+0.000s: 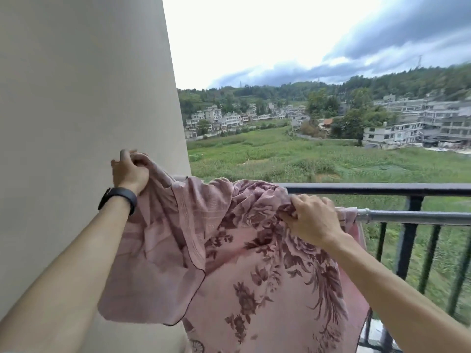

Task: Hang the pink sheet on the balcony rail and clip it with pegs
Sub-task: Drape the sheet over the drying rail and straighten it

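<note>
The pink sheet (229,250), printed with dark red flowers, is draped over the left end of the black balcony rail (382,189) and hangs down on my side. My left hand (128,171) grips a bunched corner of the sheet, lifted up beside the wall. My right hand (312,217) grips a fold of the sheet at the grey metal pipe (413,216) that runs just under the rail's top bar. No pegs are in view.
A beige wall (81,98) fills the left side, touching the rail's left end. Black vertical bars (410,240) run below the rail on the right. Fields and buildings lie far beyond.
</note>
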{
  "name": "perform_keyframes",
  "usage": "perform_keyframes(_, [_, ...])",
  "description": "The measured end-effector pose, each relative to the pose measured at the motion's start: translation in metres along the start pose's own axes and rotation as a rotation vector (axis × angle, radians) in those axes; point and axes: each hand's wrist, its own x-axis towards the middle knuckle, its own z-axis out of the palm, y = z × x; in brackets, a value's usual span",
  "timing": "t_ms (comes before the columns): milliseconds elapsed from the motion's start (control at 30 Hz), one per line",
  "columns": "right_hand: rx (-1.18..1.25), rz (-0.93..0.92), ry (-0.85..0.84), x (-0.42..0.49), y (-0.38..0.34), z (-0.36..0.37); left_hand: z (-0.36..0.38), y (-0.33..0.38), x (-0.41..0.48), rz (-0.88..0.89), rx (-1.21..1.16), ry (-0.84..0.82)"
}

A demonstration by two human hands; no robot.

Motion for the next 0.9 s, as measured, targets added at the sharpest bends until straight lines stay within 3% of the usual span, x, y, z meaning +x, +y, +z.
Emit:
perform_keyframes(67, [0.097, 0.000, 0.139, 0.007, -0.021, 0.006, 0.027, 0.009, -0.005, -0.005, 0.144, -0.333])
perform_keyframes(100, [0.163, 0.012, 0.158, 0.010, -0.031, 0.008, 0.038, 0.010, -0.013, 0.005, 0.244, -0.404])
perform_keyframes(200, [0.257, -0.027, 0.109, 0.016, -0.044, 0.019, 0.060, 0.000, -0.057, 0.069, 0.309, -0.391])
perform_keyframes(300, [0.253, -0.104, 0.084, 0.016, -0.036, 0.031, 0.077, -0.013, -0.112, 0.308, 0.423, -0.526])
perform_keyframes(367, [0.215, -0.139, 0.109, 0.016, -0.030, 0.034, 0.076, -0.025, -0.115, 0.470, 0.550, -0.488])
perform_keyframes(467, [0.307, -0.091, 0.209, 0.008, -0.019, 0.036, 0.061, -0.032, -0.079, 0.509, 0.559, -0.343])
perform_keyframes(600, [0.195, -0.080, 0.416, -0.016, -0.007, 0.040, 0.046, -0.027, -0.022, 0.413, 0.422, -0.236])
perform_keyframes(767, [0.069, -0.021, 0.379, -0.040, 0.014, 0.049, 0.050, -0.048, -0.023, 0.116, 0.097, -0.420])
perform_keyframes(900, [0.037, 0.060, 0.438, -0.073, 0.012, 0.066, 0.054, -0.104, -0.090, 0.138, -0.031, -0.201])
